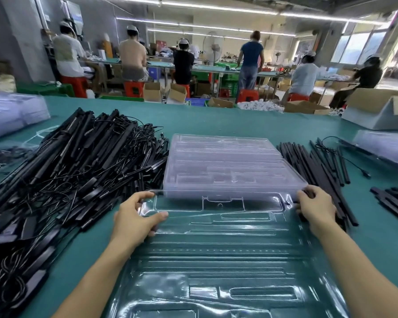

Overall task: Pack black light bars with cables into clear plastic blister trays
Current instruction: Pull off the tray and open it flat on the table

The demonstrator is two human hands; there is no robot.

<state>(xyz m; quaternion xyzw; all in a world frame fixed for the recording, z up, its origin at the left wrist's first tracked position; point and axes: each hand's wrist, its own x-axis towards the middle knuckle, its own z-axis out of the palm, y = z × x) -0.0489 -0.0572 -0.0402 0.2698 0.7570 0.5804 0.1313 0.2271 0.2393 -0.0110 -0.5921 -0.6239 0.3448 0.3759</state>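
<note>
Green table (216,120) | left hand (136,216) pinches clear tray (216,249) corner | right hand (315,207) fingers grip opposite corner | near end cropped

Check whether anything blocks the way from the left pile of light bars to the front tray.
Nothing visible does. Between the pile and the tray lie only green table and the left hand, which holds a far corner; the right hand holds the other.

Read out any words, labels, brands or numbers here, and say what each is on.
Nothing here can be read.
Too blurred to read: the wall poster, back left.
Too small to read: the small wall sign beside it.
No print shows on the clear tray, tray stack, black light bars or cardboard boxes.
</note>
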